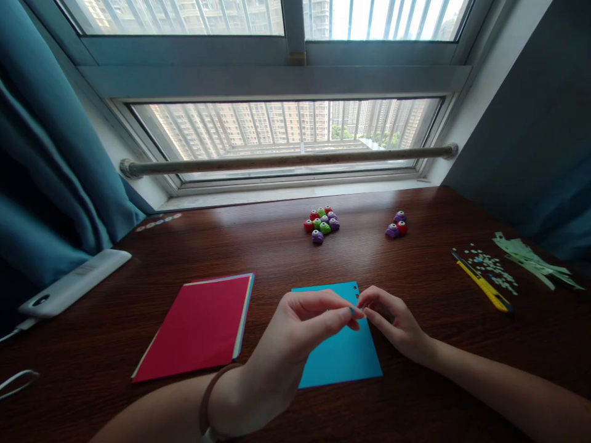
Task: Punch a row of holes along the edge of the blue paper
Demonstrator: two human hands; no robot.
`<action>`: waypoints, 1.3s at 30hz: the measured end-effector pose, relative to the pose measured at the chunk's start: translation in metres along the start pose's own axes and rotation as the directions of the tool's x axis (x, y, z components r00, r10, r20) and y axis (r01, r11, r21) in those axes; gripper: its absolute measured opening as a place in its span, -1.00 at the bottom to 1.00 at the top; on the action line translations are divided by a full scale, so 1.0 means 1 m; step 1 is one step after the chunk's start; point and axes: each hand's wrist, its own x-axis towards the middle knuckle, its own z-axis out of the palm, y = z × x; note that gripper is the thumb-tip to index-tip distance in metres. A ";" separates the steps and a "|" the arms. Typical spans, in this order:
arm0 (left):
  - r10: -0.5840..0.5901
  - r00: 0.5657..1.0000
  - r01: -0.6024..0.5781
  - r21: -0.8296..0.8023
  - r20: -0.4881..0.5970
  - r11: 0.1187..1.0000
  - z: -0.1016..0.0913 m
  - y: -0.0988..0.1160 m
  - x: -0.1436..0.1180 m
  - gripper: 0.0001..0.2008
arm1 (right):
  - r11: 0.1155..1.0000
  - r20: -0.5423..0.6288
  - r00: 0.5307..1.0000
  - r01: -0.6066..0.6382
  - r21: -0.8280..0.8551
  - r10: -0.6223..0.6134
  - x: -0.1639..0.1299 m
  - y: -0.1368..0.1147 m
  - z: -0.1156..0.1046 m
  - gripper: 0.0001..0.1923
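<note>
Over a blue sheet of paper [344, 354], my left hand [295, 338] pinches a tiny blue piece of paper [353, 311] between thumb and forefinger. My right hand [394, 323] comes in from the other side with thumb and forefinger closed, its tips meeting those of the left hand. Whatever the right fingertips hold is too small to make out. Small punched holes show near the sheet's far right corner. Part of the sheet lies hidden behind my left hand.
To the left lies a stack of coloured paper [198, 326], red on top. Small craft punches [322, 223] cluster at the back, with 3 more punches [397, 226] farther right. A yellow cutter knife [482, 283], paper bits [492, 266] and green strips [530, 258] lie right; a white device [78, 280] far left.
</note>
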 end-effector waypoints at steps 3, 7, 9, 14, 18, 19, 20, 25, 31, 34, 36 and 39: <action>0.031 0.999 -0.030 0.031 -0.025 0.999 0.000 0.002 0.000 -0.90 | 1.000 0.003 1.000 -0.003 -0.006 0.003 0.000 0.000 0.000 -0.89; 0.023 0.997 -0.021 0.037 -0.072 0.999 0.002 0.008 -0.002 -0.85 | 1.000 0.009 1.000 -0.008 -0.017 0.008 0.000 0.000 0.000 -0.89; 0.016 0.994 -0.013 0.028 -0.104 1.000 0.004 0.010 -0.005 -0.83 | 1.000 0.009 1.000 -0.014 -0.021 0.014 -0.001 0.000 0.000 -0.89; 0.014 0.990 -0.014 -0.003 -0.139 1.000 0.008 0.012 -0.010 -0.77 | 1.000 0.009 1.000 -0.017 -0.020 0.017 -0.001 0.000 0.000 -0.89; -0.003 0.990 0.000 -0.022 -0.142 1.000 0.008 0.011 -0.013 -0.75 | 1.000 0.007 1.000 -0.009 -0.020 0.009 -0.001 0.001 0.000 -0.89; -0.006 0.990 0.002 -0.027 -0.143 1.000 0.008 0.011 -0.013 -0.74 | 1.000 0.007 1.000 -0.006 -0.020 0.006 -0.001 0.001 0.000 -0.89; -0.007 0.989 0.003 -0.032 -0.146 0.999 0.009 0.011 -0.013 -0.75 | 1.000 0.006 1.000 -0.005 -0.021 0.005 -0.001 0.001 0.000 -0.89; -0.022 0.990 0.013 -0.064 -0.139 0.998 0.009 0.011 -0.014 -0.75 | 0.996 -0.010 0.998 0.062 -0.058 -0.062 0.001 -0.002 -0.001 -0.91; -0.042 0.995 0.035 -0.074 -0.094 0.997 0.009 0.013 -0.018 -0.75 | 0.942 -0.125 0.950 0.254 -0.218 -0.285 0.013 -0.054 -0.014 -0.91; -0.055 0.995 0.049 -0.062 -0.088 0.997 0.009 0.013 -0.020 -0.73 | 0.900 -0.152 0.903 0.359 -0.249 -0.402 0.018 -0.093 -0.019 -0.84; -0.068 0.995 0.064 -0.053 -0.077 0.997 0.009 0.013 -0.022 -0.72 | 0.864 -0.147 0.872 0.413 -0.287 -0.466 0.021 -0.112 -0.017 -0.81; -0.084 0.995 0.081 -0.049 -0.056 0.995 0.007 0.012 -0.024 -0.73 | 0.829 -0.109 0.867 0.419 -0.370 -0.486 0.024 -0.125 -0.012 -0.80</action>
